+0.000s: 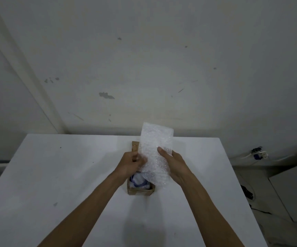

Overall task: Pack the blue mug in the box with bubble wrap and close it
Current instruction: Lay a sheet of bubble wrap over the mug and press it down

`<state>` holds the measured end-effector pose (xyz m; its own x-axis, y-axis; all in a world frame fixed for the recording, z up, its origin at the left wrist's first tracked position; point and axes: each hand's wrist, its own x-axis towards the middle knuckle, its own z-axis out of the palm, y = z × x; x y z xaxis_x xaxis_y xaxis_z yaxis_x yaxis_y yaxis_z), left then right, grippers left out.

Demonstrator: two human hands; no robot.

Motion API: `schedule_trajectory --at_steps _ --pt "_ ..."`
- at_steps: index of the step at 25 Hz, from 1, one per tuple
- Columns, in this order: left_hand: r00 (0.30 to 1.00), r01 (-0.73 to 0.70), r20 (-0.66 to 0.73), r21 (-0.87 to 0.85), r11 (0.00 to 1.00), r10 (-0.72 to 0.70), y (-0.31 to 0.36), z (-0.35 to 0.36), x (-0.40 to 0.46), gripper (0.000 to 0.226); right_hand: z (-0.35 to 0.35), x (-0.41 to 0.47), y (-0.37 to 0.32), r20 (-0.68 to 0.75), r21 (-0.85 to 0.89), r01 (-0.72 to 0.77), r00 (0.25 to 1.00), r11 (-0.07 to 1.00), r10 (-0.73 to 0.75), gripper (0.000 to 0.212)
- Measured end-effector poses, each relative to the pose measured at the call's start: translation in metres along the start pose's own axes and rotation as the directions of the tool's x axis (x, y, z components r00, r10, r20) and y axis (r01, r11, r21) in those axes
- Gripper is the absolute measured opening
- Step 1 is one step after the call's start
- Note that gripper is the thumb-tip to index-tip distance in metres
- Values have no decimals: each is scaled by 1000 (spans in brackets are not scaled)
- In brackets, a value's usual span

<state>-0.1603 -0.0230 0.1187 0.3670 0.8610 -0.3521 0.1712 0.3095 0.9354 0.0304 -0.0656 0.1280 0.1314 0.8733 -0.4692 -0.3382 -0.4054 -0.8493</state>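
You hold a sheet of bubble wrap (155,148) up over the small brown box (140,190), which sits in the middle of the white worktop (55,175). Your left hand (130,164) pinches the sheet's left edge, with the fingers curled tight on it. Your right hand (175,166) holds the right edge, thumb in front and the other fingers behind. The sheet stands tall, and its bottom end curls down toward the open top of the box.

The blue mug (138,180) is already inside the box. You can see a bit of its blue rim, with something white and soft in or around it. The box flap (135,148) stands up at the far side, partly behind the sheet.

So the step in hand looks like padding the top of the mug. Next, you likely need to fold or scrunch the sheet so it fits, then push it down gently on the mug. Keep it inside the walls, or the flap may not shut flat.
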Motion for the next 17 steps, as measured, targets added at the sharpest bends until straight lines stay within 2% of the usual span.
schedule_trajectory --at_steps 4,7,9,13,15,17 --pt "997 54 61 -114 992 -47 2 -8 -13 44 3 -7 -9 19 -25 25 1000 999 -25 30" --pt "996 78 55 -172 982 -69 7 -7 -22 30 4 -10 -11 40 -42 69 997 997 -67 28" --pt "996 82 44 -153 985 -76 8 -6 -25 25 6 -13 -12 61 -69 94 994 993 -90 28" --pt "998 56 24 -110 992 -54 8 -8 -27 21 7 -18 -12 91 -229 190 981 955 -173 25" --pt "998 59 -9 -144 988 -61 6 -12 -25 16 4 -19 -13 158 -308 250 965 918 -210 22" --pt "999 50 0 -250 967 -51 7 -16 -26 12 2 -20 -14 278 -360 319 934 877 -226 24"
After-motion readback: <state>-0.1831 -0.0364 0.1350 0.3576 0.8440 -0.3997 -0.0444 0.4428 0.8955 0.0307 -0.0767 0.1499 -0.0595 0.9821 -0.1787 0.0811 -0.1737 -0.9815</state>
